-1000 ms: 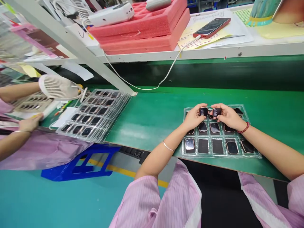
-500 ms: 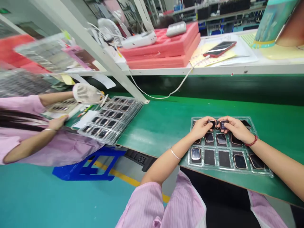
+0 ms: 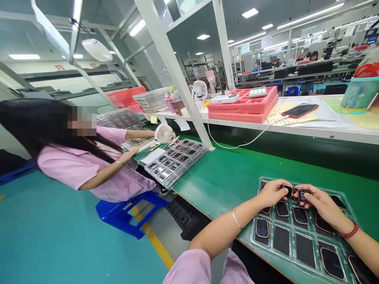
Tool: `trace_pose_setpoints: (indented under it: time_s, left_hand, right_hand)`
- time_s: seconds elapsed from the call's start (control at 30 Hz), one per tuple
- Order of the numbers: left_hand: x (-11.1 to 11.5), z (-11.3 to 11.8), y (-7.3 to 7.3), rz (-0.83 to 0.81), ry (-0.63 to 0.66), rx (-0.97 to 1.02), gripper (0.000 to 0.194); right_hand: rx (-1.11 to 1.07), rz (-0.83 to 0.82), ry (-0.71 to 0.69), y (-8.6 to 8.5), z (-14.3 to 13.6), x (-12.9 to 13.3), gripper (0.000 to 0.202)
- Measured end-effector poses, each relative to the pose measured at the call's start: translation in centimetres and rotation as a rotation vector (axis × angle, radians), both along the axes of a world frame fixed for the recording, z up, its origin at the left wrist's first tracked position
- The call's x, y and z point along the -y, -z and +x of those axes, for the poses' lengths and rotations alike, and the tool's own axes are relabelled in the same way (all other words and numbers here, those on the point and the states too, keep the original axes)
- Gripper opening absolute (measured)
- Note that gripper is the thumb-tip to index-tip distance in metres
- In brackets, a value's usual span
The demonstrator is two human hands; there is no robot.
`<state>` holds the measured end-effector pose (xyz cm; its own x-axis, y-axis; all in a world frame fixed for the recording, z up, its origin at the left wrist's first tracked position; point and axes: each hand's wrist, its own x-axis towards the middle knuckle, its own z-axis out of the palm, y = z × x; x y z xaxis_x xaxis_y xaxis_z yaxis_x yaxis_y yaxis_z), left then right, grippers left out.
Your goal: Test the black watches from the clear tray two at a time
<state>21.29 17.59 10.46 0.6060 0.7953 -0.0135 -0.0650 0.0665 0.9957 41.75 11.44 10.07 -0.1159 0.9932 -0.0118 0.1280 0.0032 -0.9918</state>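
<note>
My left hand (image 3: 274,192) grips a small dark smartwatch body (image 3: 287,190) above a clear plastic tray (image 3: 308,254). My right hand (image 3: 321,203) holds a second smartwatch body (image 3: 304,195) whose screen is lit; the two watches sit side by side, almost touching. The tray lies on the green bench (image 3: 231,177) at the lower right. Several of its pockets hold watch bodies with rose-gold rims, others look dark and bare. A bracelet circles my left wrist, red beads my right.
A co-worker in pink (image 3: 85,161) sits at the left by a stack of clear trays (image 3: 176,159) and a small white fan (image 3: 164,133). On the raised shelf lie pink foam trays (image 3: 245,106) and a red phone (image 3: 299,110). A slanted white post (image 3: 177,79) meets the bench.
The camera has tilted up and left, so the hall and the co-worker come into view. My hands still hold the two watches together over the tray.
</note>
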Motion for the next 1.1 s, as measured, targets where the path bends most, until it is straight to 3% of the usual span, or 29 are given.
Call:
trace_pose_setpoints:
  time_s: [0.77,0.97,1.1]
  left_hand:
    - [0.08,-0.18,-0.1,0.005,-0.009,-0.03,0.022]
    - [0.06,-0.16,0.36,0.017,-0.064,-0.057,0.042]
    - [0.01,-0.18,0.52,0.011,-0.065,-0.07,0.046]
  right_hand:
    - [-0.02,-0.011,0.013,-0.06,-0.44,0.13,0.04]
    - [-0.024,0.026,0.063,-0.23,-0.77,0.16,0.042]
    - [-0.003,0.026,0.055,0.07,-0.8,0.03,0.043]
